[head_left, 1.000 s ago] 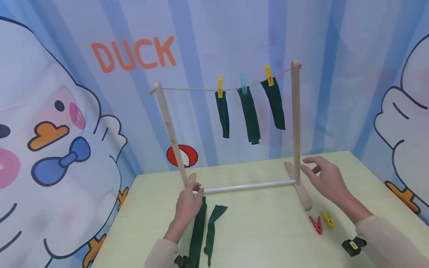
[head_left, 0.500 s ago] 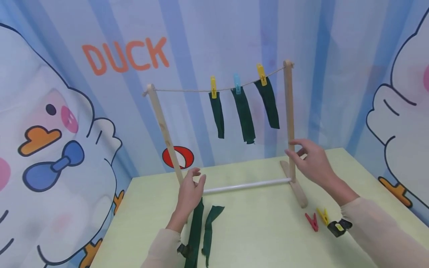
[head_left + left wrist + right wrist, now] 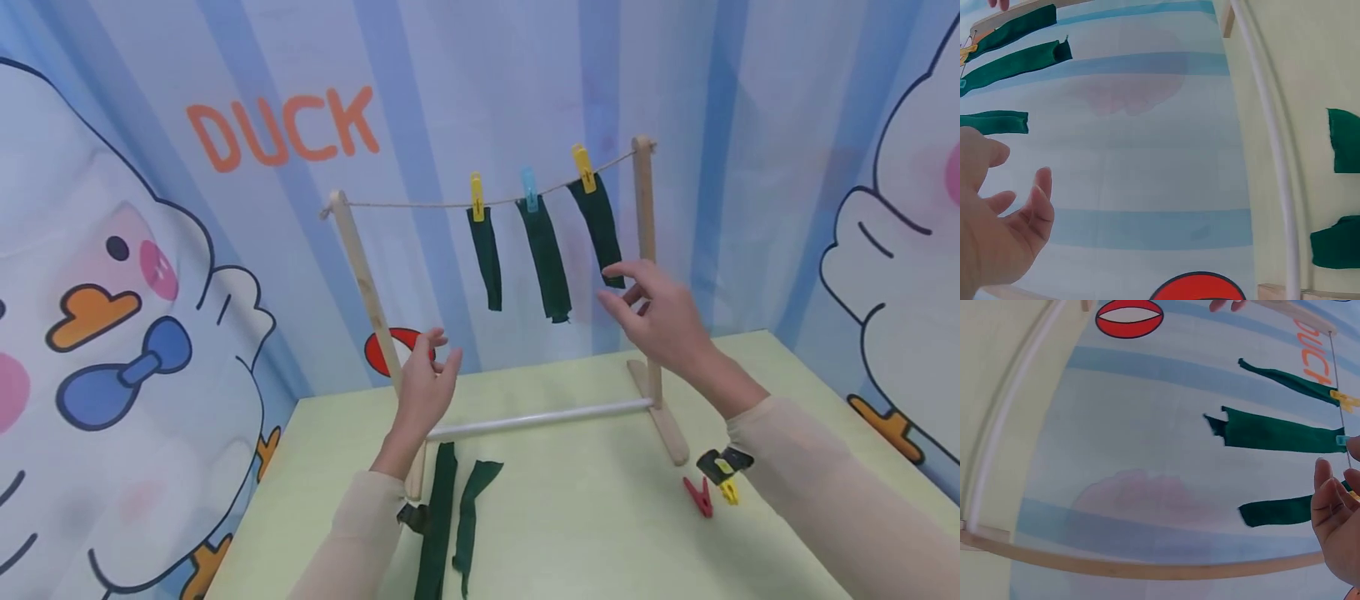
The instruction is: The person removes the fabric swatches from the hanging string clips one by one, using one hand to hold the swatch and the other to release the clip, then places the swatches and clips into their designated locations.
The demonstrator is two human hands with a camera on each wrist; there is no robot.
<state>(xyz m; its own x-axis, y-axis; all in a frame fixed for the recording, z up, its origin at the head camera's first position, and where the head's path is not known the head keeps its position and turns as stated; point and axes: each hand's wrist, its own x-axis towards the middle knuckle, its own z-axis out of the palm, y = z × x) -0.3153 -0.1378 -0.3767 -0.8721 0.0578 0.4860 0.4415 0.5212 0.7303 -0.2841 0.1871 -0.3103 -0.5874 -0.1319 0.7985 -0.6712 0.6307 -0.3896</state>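
Three dark green cloth strips hang from a string (image 3: 412, 204) tied between two wooden posts. A yellow clothespin (image 3: 477, 197) pins the left strip (image 3: 486, 258), a light blue clothespin (image 3: 529, 189) the middle strip (image 3: 545, 260), and another yellow clothespin (image 3: 583, 168) the right strip (image 3: 597, 221). My left hand (image 3: 424, 385) is raised in front of the left post (image 3: 360, 267), fingers loosely bent, holding nothing. Near the lower end of the right strip, my right hand (image 3: 656, 312) is held up in front of the right post (image 3: 644, 208), thumb and forefinger apart, nothing between them.
Two more green cloth strips, a long one (image 3: 437, 525) and a shorter one (image 3: 468, 508), lie on the pale yellow table (image 3: 570, 517). A red clothespin (image 3: 698, 497) and a yellow one (image 3: 729, 492) lie at the right. A white rod (image 3: 540, 418) joins the stand's feet.
Both hands have risen from the lower ends of the stand. The right hand has also moved left, past the right post toward the hanging strips. The strips and clothespins stay as they were.
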